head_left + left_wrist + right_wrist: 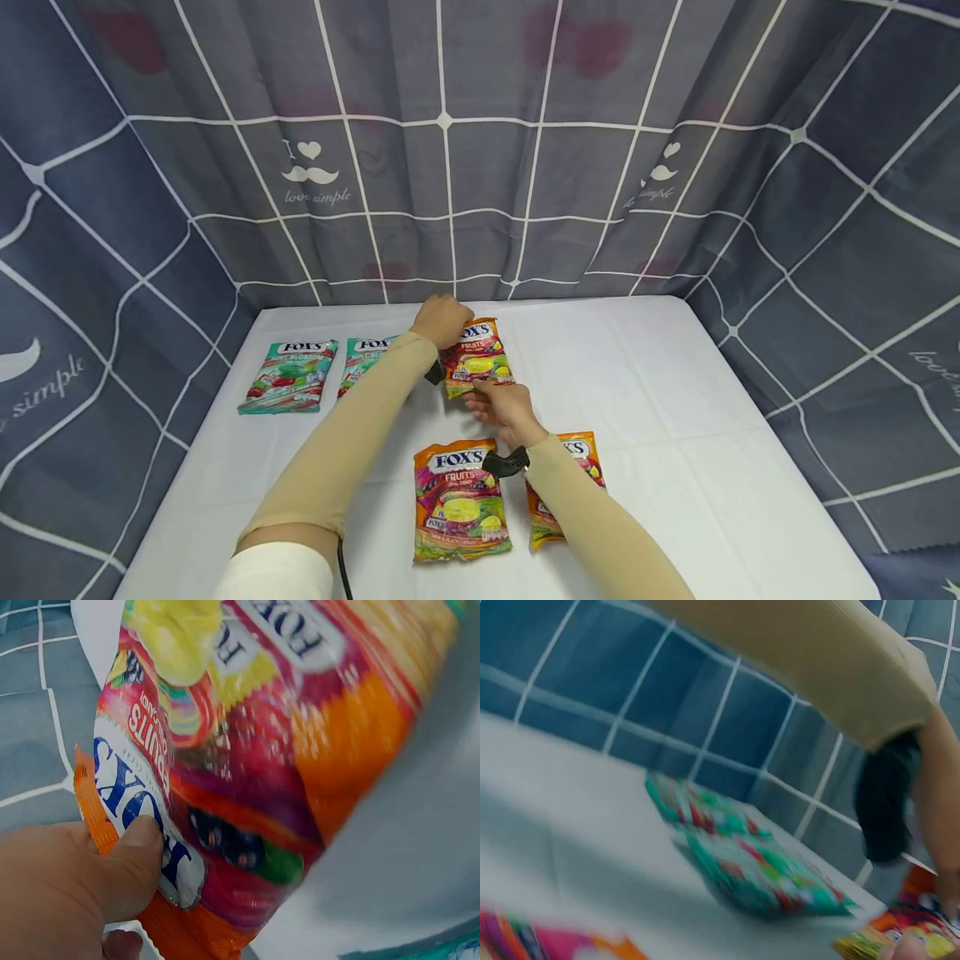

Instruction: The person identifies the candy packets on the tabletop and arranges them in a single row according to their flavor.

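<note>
My left hand [442, 321] pinches the top edge of an orange and red Fox's Fruits candy bag [480, 362] near the back of the table. In the left wrist view, the thumb of that hand [97, 877] presses on the logo of the candy bag [255, 750]. At the bag's lower edge, my right hand [512, 410] holds the bottom corner, thumb over the front. A fingertip overlaps the bag [900, 934] in the right wrist view. Two more Fruits bags lie nearer the front, one flat [461, 508] and one partly under the right forearm [547, 521].
Two green Fox's Mint Blossom bags lie at the left back, one at the outer side [291, 379] and one partly hidden by the left forearm [363, 358]. A white cloth covers the table [675, 433]. Dark checked curtains [487, 167] enclose the back and sides.
</note>
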Demonstrator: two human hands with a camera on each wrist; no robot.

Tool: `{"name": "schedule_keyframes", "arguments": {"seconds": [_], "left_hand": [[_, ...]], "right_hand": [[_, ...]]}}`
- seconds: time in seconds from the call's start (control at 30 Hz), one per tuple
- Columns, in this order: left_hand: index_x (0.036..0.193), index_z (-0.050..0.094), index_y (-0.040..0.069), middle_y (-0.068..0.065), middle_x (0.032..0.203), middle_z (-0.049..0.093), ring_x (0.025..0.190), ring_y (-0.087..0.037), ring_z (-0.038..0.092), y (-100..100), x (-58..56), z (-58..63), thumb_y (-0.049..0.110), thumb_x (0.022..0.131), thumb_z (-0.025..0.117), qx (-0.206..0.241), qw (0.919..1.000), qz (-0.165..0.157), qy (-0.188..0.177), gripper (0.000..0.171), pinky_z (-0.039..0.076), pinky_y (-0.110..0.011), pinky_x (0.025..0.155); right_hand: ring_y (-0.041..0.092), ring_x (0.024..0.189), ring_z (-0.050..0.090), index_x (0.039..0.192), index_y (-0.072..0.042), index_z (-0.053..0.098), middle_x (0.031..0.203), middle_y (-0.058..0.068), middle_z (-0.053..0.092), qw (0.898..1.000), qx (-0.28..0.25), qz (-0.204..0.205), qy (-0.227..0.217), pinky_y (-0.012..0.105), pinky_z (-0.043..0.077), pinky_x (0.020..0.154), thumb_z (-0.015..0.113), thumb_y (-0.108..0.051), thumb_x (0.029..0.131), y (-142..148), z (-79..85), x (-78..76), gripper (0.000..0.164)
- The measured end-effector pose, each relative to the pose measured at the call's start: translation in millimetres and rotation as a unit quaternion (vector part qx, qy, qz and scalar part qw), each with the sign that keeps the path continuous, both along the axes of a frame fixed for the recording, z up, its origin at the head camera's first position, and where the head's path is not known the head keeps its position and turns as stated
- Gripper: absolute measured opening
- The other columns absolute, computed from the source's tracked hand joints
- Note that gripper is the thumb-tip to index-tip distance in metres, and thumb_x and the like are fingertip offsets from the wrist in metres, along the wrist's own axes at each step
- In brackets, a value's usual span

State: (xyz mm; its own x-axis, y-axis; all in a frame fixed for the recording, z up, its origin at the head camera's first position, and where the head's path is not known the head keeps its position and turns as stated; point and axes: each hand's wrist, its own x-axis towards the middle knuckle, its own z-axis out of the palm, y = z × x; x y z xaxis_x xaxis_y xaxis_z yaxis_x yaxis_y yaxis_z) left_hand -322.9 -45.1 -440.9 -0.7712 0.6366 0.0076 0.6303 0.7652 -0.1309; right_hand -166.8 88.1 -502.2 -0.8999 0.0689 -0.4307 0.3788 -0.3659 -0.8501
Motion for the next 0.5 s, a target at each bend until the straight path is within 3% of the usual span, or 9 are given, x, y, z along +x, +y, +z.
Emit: {"name": "schedule_keyframes", "arguments": {"seconds": [0.2,0.5], "left_hand": [[0.122,0.084,0.016,-0.009,0.115,0.081,0.11,-0.032,0.071,-2.1,-5.0,-4.6,0.011,0.104,0.075,-0.006,1.0,-0.007,-0.001,0.02,0.052,-0.05,0.102],[0.114,0.084,0.015,-0.01,0.109,0.081,0.104,-0.034,0.071,-17.1,-10.9,-18.1,0.007,0.104,0.073,0.004,1.0,0.003,0.0,0.017,0.055,-0.052,0.099]], "right_hand": [[0.013,0.065,0.076,0.124,0.015,0.065,0.088,0.017,0.079,0.997,-0.058,-0.046,-0.017,0.026,0.062,0.061,0.067,-0.01,0.11,-26.4,-0.2,-1.1,0.029],[0.015,0.063,0.076,0.121,0.014,0.064,0.09,0.022,0.079,0.995,-0.062,-0.07,-0.03,0.029,0.063,0.061,0.066,-0.006,0.11,-52.4,-4.4,-9.8,0.023]]}}
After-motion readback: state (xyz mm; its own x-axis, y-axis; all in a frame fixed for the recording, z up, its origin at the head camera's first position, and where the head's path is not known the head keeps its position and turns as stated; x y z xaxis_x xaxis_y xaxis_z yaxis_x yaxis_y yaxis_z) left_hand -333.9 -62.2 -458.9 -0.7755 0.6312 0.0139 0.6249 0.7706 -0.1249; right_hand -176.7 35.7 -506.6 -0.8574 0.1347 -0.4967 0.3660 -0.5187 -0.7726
